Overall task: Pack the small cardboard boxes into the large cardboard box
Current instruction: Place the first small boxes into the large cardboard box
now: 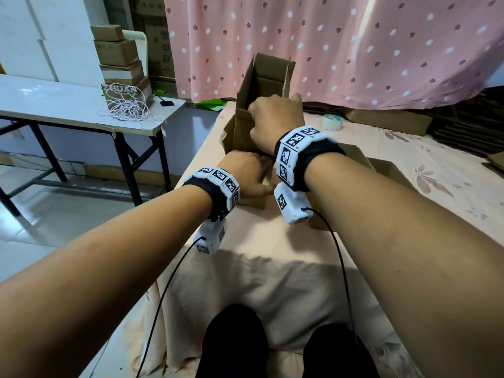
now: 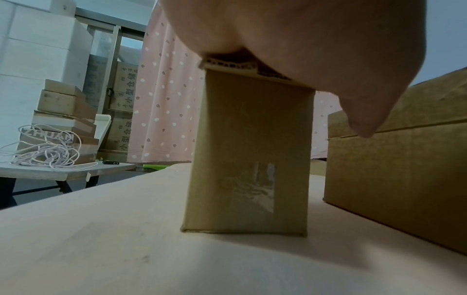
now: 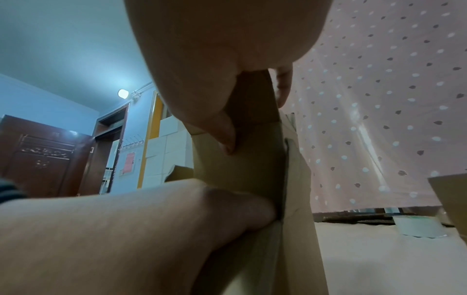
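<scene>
An open brown cardboard box (image 1: pixel 261 77) stands upright on the peach-sheeted bed (image 1: pixel 272 268), its top flaps raised. My right hand (image 1: pixel 275 118) pinches a near top flap, thumb on one face and fingers behind it (image 3: pixel 220 127). Lower down, my left hand (image 1: pixel 251 173) grips the box's near wall, palm over the corrugated top edge (image 2: pixel 303 40). The left wrist view shows this wall (image 2: pixel 250 159) with a taped patch. A second cardboard box (image 1: pixel 387 170) (image 2: pixel 404 169) lies just to the right, partly hidden by my right forearm. The inside of both boxes is hidden.
A roll of tape (image 1: pixel 331 122) lies on the bed beyond the boxes, before a pink dotted curtain (image 1: pixel 354 50). Left of the bed stands a white folding table (image 1: pixel 54 105) with tangled cable (image 1: pixel 125 107) and a stack of small cardboard boxes (image 1: pixel 120 55). My knees are at the bed's near edge.
</scene>
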{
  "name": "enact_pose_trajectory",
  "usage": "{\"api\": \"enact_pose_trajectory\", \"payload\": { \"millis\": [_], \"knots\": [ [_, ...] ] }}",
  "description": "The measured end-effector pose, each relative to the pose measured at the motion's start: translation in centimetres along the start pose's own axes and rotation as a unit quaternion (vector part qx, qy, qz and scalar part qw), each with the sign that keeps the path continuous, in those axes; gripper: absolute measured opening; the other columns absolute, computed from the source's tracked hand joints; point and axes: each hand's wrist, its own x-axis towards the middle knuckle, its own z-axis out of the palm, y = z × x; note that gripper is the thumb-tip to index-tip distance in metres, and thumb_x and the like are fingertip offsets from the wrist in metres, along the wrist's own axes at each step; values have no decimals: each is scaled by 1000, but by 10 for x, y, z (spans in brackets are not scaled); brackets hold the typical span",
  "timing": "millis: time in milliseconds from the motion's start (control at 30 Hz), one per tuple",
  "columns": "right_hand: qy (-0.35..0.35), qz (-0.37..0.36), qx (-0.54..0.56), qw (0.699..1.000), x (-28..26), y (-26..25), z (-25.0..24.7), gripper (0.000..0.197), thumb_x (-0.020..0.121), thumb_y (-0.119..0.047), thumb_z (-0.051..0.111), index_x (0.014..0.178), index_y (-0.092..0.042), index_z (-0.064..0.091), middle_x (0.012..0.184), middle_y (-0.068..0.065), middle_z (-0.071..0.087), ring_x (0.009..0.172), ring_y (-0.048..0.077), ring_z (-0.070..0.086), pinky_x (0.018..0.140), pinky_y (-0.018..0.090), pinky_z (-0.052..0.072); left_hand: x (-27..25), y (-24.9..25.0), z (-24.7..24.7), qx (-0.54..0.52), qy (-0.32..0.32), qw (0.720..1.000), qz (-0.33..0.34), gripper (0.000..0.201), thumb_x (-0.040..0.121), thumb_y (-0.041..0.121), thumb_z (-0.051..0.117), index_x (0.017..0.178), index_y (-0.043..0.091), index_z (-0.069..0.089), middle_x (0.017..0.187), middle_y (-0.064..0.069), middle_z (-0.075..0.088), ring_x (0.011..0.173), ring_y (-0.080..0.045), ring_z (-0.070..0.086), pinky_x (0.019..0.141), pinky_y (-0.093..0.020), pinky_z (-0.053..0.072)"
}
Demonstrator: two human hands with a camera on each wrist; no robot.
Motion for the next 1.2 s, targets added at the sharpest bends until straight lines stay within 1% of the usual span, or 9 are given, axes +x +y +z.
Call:
{"api": "enact_pose_trajectory", "payload": {
  "millis": [67, 200, 300, 433, 733, 800, 900, 1033, 1200],
  "knots": [
    [-5, -5, -9, 1000, -1, -3, 3, 14, 88, -11, 55, 80, -22, 54, 67, -4, 47, 76, 28, 51, 102, 50, 33, -2, 1, -2, -9, -1, 1000, -2, 46, 88, 60, 51, 70, 22, 31, 79, -10, 64, 81, -36, 62, 80, -44, 52],
    [-17, -17, -21, 999, -3, -5, 8, 15, 88, -13, 56, 78, -23, 53, 73, -2, 53, 77, 28, 52, 103, 50, 32, -4, 6, -2, -31, 9, 999, -11, 57, 65, 72, 20, 75, 21, 44, 83, -11, 70, 74, -33, 56, 81, -42, 51],
    [-26, -20, -28, 999, -3, -8, 7, 14, 89, -13, 57, 80, -23, 55, 70, -2, 50, 78, 28, 52, 104, 50, 31, -4, 5, -2, -31, -10, 999, -20, 55, 70, 68, 29, 78, 18, 52, 88, -13, 71, 79, -33, 60, 85, -43, 51],
    [-37, -15, -12, 999, 2, -7, 3, 13, 88, -11, 56, 80, -21, 56, 76, 0, 53, 80, 29, 50, 103, 49, 33, -4, 4, -4, -44, -1, 999, -12, 85, 61, 74, 15, 91, 14, 67, 90, -12, 72, 85, -36, 64, 84, -42, 52],
    [-48, -15, -19, 999, 1, -12, 9, 8, 91, -16, 59, 83, -20, 58, 83, 3, 57, 82, 29, 50, 100, 48, 36, -11, 3, -6, -120, 39, 992, -28, 58, 61, 68, 18, 67, 16, 43, 77, -21, 68, 67, -32, 48, 80, -42, 48],
    [-46, -14, -18, 999, -1, -13, 10, 9, 91, -16, 58, 83, -19, 57, 84, 4, 57, 82, 29, 50, 98, 47, 38, -10, 3, -4, -134, 41, 990, -32, 61, 62, 68, 19, 62, 14, 48, 75, -20, 68, 66, -33, 50, 79, -42, 49],
    [-49, -15, -15, 999, -3, -11, 11, 9, 92, -16, 58, 83, -18, 56, 84, 5, 56, 81, 29, 49, 90, 42, 39, -8, 2, -3, -130, 31, 990, -34, 81, 63, 70, 19, 76, 5, 66, 79, -18, 69, 74, -37, 59, 80, -43, 51],
    [-52, -15, -12, 998, -2, -12, 11, 9, 90, -15, 59, 81, -16, 56, 83, 6, 56, 79, 30, 51, 75, 37, 38, -8, 2, -3, -124, 31, 991, -44, 83, 62, 69, 18, 77, 3, 66, 77, -18, 69, 73, -38, 59, 78, -43, 51],
    [-54, -12, -14, 998, -1, -14, 13, 9, 88, -15, 59, 79, -17, 56, 82, 6, 56, 79, 31, 53, 72, 36, 37, -9, 2, 0, -120, 43, 991, -46, 79, 66, 66, 20, 73, 3, 67, 72, -18, 68, 70, -39, 59, 75, -44, 52]
  ]
}}
